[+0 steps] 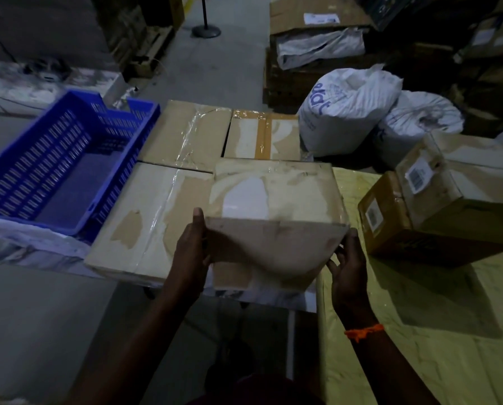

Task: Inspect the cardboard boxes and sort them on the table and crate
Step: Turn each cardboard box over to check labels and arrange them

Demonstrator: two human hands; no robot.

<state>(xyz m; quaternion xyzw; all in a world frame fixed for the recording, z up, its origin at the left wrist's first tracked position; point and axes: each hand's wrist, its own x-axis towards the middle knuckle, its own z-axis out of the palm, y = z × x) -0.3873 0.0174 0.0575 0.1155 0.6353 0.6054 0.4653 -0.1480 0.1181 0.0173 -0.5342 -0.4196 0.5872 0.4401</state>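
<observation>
Cardboard box (276,217), held: gripped between both bare hands above the near edge of the white table (37,241). The left hand (190,252) clasps the box's near left corner, thumb on the top edge and fingers under or behind the side. The right hand (346,267) presses against the near right corner, fingers spread along the lower edge. An orange wrist thread (364,331) circles the right wrist. The top face of the held box carries clear tape and a torn white label patch.

Directly beneath and left of the held box lies a flat taped box (145,217), resting on the white table and partly covered by the held box. To the right, a yellow-covered table (419,346) carries two stacked boxes (448,206); the upper one sits tilted across the lower, and both show barcode labels.

Left of the flat taped box stands the blue crate (60,171), slotted walls, interior bare.

Farther back, two more boxes lie side by side: a clear-taped box (186,133) and a brown-taped box (262,135), edges touching.

Beyond these, two white sacks (361,112) rest on the floor, with further cartons (317,21) stacked behind.
</observation>
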